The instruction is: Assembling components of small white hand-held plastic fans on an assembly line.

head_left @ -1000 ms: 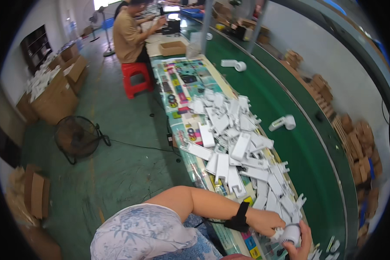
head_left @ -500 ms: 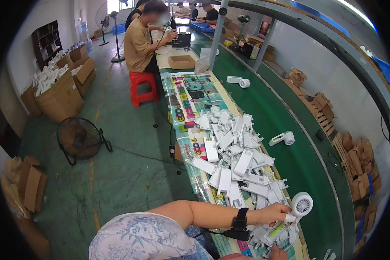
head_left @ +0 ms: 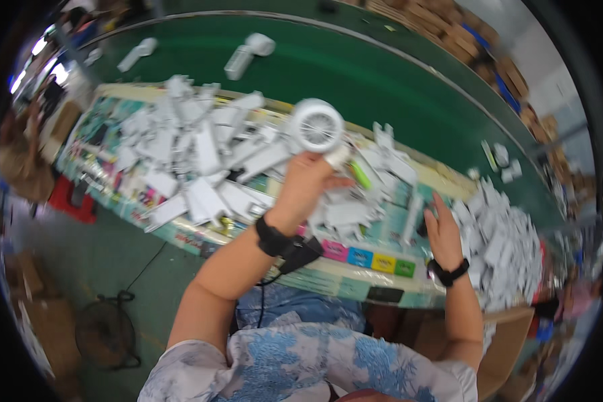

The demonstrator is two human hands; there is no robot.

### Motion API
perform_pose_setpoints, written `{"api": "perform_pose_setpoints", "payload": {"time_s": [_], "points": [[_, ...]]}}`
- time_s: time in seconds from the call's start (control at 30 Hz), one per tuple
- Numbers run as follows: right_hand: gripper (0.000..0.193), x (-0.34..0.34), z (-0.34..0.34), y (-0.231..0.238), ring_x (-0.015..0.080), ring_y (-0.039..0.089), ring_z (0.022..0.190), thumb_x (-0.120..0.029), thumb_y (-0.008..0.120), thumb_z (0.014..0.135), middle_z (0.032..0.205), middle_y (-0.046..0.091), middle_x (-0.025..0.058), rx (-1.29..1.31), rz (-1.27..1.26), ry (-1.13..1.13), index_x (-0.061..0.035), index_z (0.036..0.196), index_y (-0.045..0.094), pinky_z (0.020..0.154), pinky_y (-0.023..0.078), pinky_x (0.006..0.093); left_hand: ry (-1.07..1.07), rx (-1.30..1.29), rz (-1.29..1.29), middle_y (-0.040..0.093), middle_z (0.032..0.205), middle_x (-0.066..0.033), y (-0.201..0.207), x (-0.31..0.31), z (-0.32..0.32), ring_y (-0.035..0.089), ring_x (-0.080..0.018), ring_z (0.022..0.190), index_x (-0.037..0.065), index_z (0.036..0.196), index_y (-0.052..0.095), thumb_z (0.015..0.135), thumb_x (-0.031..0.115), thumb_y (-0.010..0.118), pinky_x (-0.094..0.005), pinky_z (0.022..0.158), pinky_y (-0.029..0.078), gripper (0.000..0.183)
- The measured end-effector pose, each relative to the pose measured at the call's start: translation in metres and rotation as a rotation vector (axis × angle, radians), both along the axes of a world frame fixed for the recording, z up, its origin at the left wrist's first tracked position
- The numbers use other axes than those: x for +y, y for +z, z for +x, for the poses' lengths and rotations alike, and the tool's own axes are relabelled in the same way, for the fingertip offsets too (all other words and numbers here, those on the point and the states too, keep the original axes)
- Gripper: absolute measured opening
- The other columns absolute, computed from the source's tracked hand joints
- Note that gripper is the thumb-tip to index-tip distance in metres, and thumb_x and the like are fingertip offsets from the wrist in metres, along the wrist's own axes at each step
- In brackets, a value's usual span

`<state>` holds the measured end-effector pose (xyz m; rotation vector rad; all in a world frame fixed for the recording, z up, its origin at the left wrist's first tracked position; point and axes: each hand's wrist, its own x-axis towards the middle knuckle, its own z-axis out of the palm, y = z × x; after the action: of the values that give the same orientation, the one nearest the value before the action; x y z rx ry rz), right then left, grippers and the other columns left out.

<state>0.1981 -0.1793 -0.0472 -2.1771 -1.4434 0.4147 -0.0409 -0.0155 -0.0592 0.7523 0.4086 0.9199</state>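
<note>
My left hand is closed on a white handheld fan with a round grille head. The fan's handle part shows a bright green cylinder, and the picture is slightly blurred there. My right hand is at the right with its fingers stretched out and apart. Beside its thumb is a narrow white plastic piece; whether they touch is unclear. Loose white plastic housings lie in a pile left of my left hand, and some more lie under the fan.
A dense heap of white parts covers the table's right end. Beyond the table runs a green conveyor belt carrying another white fan. A cardboard box stands by my right arm. A red stool is at the left.
The view has swung to the right and down toward the table. My left hand still holds the fan, now near the middle. My right hand has moved away from it, fingers spread.
</note>
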Motion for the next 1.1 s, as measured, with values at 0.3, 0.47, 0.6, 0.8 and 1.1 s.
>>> {"api": "perform_pose_setpoints", "payload": {"time_s": [0.3,0.47,0.6,0.8,1.1], "points": [[0.046,-0.007,-0.002,0.002,0.029,0.043,0.115,-0.008,0.05,0.076,0.129,0.043,0.0064,-0.717,0.021,0.779,-0.0191,0.121,0.049,0.092,0.039,0.0406,-0.109,-0.123,-0.143,0.058,0.109,-0.0077,-0.022,-0.009,0.017,0.059,-0.0172,0.096,0.003,0.11,0.053,0.086,0.015,0.055,-0.0326,0.078,0.052,0.027],[0.034,0.005,-0.004,-0.008,0.0282,0.044,0.113,-0.009,0.048,0.077,0.122,0.048,0.0059,-0.668,-0.024,0.878,-0.0145,0.11,0.052,0.092,0.038,0.0388,-0.111,-0.118,-0.182,0.057,0.111,-0.0111,-0.024,-0.01,0.014,0.06,-0.0224,0.096,0.003,0.111,0.051,0.089,0.018,0.05,-0.036,0.081,0.052,0.027],[0.03,0.008,-0.002,-0.004,0.0273,0.046,0.11,-0.008,0.058,0.069,0.112,0.051,0.0084,-0.575,0.013,0.825,-0.0106,0.098,0.052,0.091,0.039,0.0381,-0.104,-0.139,-0.187,0.055,0.114,-0.0121,-0.024,-0.007,0.012,0.057,-0.0233,0.101,0.001,0.113,0.049,0.089,0.018,0.048,-0.0377,0.084,0.05,0.029],[0.032,-0.001,0.006,-0.01,0.028,0.055,0.085,-0.005,0.063,0.07,0.092,0.054,0.0101,-0.251,-0.032,0.513,-0.0062,0.099,0.049,0.078,0.045,0.0357,-0.089,-0.176,-0.186,0.055,0.113,-0.0105,-0.023,-0.005,0.017,0.056,-0.0215,0.101,0.0,0.114,0.049,0.089,0.016,0.049,-0.0369,0.085,0.049,0.03],[0.051,0.043,-0.034,0.021,0.0105,0.046,0.058,-0.034,0.047,0.088,0.073,0.045,0.001,0.893,0.14,0.316,-0.0042,0.128,0.035,0.053,0.04,0.0222,-0.016,-0.165,-0.215,0.055,0.111,-0.0094,-0.022,-0.008,0.014,0.056,-0.0206,0.102,-0.001,0.113,0.047,0.089,0.012,0.046,-0.0378,0.085,0.05,0.027]]}}
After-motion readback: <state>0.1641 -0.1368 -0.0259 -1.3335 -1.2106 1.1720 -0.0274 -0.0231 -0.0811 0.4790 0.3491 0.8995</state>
